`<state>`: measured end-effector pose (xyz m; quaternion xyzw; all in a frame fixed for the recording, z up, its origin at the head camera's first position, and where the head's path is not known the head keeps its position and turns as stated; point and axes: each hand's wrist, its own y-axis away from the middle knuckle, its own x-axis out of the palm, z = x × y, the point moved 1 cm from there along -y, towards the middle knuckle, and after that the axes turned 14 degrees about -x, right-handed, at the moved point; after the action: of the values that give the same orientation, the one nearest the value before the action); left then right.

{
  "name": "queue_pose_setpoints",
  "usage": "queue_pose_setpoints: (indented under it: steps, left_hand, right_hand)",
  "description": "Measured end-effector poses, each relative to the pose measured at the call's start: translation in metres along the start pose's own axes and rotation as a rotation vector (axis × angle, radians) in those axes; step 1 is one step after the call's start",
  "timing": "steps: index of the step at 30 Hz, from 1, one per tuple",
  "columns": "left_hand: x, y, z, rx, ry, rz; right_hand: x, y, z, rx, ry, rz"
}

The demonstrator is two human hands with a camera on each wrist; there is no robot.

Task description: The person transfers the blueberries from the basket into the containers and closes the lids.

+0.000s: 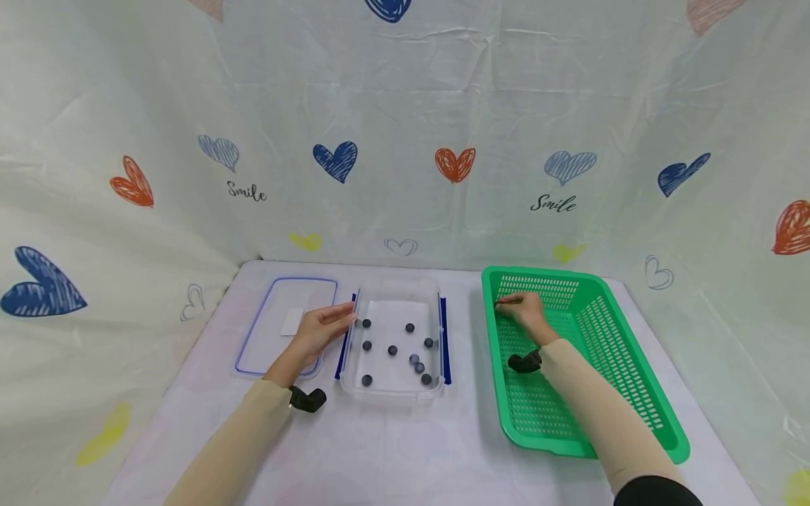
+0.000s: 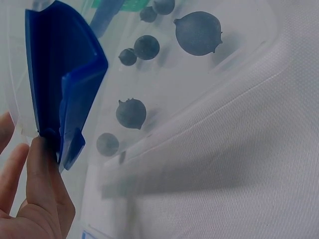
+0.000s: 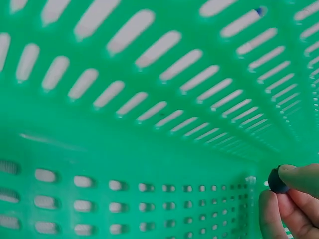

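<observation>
In the head view my left hand (image 1: 320,329) is at the left side of a clear plastic box (image 1: 392,397). Its fairly straight fingers touch the box near the blue side latch (image 2: 70,84), as the left wrist view shows. Several dark blueberries (image 1: 392,350) lie scattered on the box floor, some with small pointed crowns. Over to the right, my right hand (image 1: 526,313) reaches inside a green basket (image 1: 500,393) by its left wall. Between thumb and fingers it pinches one blueberry (image 3: 277,180), seen closely in the right wrist view.
Left of the box lies a clear lid (image 1: 259,344) with a blue rim, partly behind my left hand. The basket's slotted walls rise around my right hand. A heart-printed curtain (image 1: 405,211) hangs behind the white-covered table (image 1: 380,457).
</observation>
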<state>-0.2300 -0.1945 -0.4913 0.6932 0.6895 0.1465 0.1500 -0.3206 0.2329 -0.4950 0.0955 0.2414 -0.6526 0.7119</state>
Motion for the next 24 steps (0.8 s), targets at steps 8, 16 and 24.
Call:
queue_pose_setpoints:
  steps: [8, 16, 24]
  left_hand:
    - [-0.002, 0.000, 0.000, -0.010, 0.009, -0.009]
    - [-0.002, 0.001, 0.001, -0.015, 0.011, -0.014]
    - [-0.001, 0.001, 0.000, -0.005, -0.006, 0.001]
  right_hand:
    - [-0.012, 0.003, 0.009, 0.026, -0.122, 0.048]
    - [-0.024, 0.007, 0.018, 0.037, -0.212, 0.078]
    - [-0.038, 0.009, 0.029, 0.066, -0.323, 0.060]
